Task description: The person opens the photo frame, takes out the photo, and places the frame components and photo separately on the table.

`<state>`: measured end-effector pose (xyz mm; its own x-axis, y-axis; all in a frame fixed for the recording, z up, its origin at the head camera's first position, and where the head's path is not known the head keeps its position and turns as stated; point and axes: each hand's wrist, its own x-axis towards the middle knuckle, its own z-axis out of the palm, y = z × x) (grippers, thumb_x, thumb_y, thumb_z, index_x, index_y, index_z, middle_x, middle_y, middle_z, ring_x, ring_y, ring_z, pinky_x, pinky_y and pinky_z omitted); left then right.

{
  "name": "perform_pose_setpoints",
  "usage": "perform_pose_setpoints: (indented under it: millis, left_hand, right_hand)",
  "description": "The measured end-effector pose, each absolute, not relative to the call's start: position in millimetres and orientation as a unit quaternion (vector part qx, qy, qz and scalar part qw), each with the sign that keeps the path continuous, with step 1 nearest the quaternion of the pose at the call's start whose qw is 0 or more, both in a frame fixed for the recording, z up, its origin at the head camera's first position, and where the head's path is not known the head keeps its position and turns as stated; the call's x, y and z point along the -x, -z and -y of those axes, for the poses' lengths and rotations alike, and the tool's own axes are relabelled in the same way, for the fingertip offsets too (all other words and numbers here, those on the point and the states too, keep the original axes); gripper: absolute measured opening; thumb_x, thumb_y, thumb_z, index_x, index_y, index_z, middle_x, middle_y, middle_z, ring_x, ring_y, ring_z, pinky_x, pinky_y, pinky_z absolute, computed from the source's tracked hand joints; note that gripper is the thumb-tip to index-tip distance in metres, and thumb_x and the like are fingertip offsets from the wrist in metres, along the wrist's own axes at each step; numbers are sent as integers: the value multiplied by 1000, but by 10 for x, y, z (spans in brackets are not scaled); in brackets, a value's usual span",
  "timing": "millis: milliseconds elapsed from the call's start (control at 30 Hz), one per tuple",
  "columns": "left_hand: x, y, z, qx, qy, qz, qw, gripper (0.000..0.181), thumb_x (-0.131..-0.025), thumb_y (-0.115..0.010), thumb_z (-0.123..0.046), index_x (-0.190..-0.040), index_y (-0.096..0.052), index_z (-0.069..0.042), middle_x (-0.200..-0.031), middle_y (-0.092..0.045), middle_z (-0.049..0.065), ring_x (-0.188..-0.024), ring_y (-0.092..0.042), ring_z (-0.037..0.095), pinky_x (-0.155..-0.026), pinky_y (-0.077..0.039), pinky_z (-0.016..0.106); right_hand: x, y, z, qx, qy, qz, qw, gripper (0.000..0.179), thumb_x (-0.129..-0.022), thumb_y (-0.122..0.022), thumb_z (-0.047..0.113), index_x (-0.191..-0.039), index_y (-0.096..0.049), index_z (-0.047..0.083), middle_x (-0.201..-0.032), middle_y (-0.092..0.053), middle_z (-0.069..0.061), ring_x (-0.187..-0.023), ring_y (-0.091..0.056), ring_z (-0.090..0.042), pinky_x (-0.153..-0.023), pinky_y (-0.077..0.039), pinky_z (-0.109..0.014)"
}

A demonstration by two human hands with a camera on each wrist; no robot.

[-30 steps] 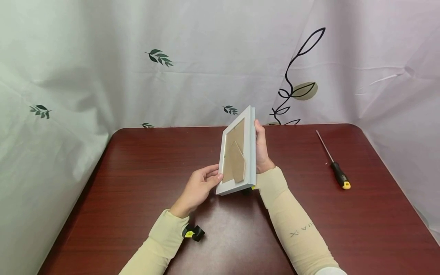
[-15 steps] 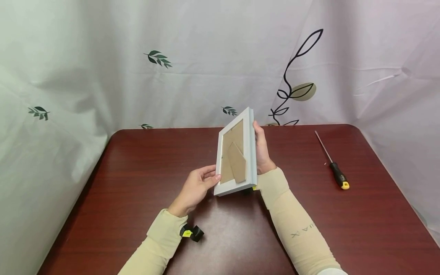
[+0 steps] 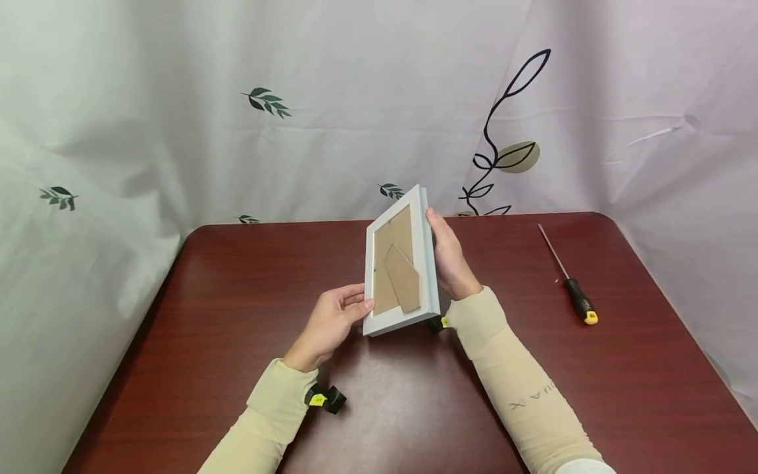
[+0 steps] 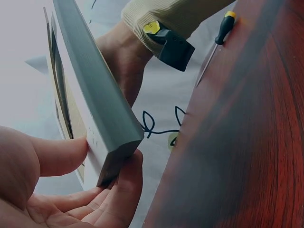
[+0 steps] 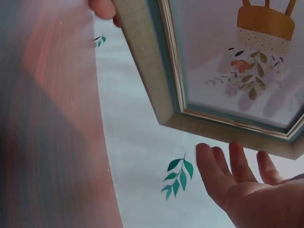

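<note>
A picture frame with a pale border is held up over the table, tilted, its brown backing facing the head camera. The easel stand on that backing sticks out a little. My left hand grips the lower left edge, thumb on the back and fingers underneath. Along the right edge is my right hand. In the right wrist view its fingers are spread and nearly straight, fingertips right at the frame's rim. That view also shows the front, where a flower print sits behind glass.
A screwdriver with a black and yellow handle lies on the right of the dark red table. Behind the table hangs a pale curtain with leaf prints. Small black wrist cameras are worn at both cuffs.
The frame has turned so that more of its back faces the head camera, and it sits slightly farther left. My right hand has eased outward; my left hand keeps its grip.
</note>
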<state>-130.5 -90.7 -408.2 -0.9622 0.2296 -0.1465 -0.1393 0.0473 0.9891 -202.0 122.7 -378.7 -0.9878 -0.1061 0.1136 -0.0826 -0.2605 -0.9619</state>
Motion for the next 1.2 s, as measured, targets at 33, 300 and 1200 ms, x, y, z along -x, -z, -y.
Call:
perform_pose_setpoints:
  millis: [33,300,1200]
  left_hand:
    - [1311,4084,911,-31,-687,-714,131,41,-95,-62,4,-133,-53,17,-119,-66,30,-96,-68,14,-83,-54,22]
    - [1326,4081,922,-29,-668,-735,108,42,-94,-66,3,-132,-55,16,-116,-67,29,-95,-70,19,-79,-55,21]
    - [1394,4068,948,-13,-542,-839,45,43,-89,-75,-8,-127,-64,6,-106,-73,17,-89,-73,22,-74,-56,30]
  right_hand:
    - [2021,3784,-1230,72,784,-617,-7,45,-108,-34,41,-131,-50,5,-105,-55,-4,-92,-55,-13,-85,-46,-29]
    - [2008,3753,-1283,54,701,-706,-84,46,-109,-39,31,-140,-46,-2,-121,-57,-18,-100,-57,-19,-88,-46,-31]
    - [1963,3792,-1495,11,613,-786,-84,36,-105,-50,14,-139,-57,5,-107,-70,-19,-83,-60,-17,-68,-48,-22]
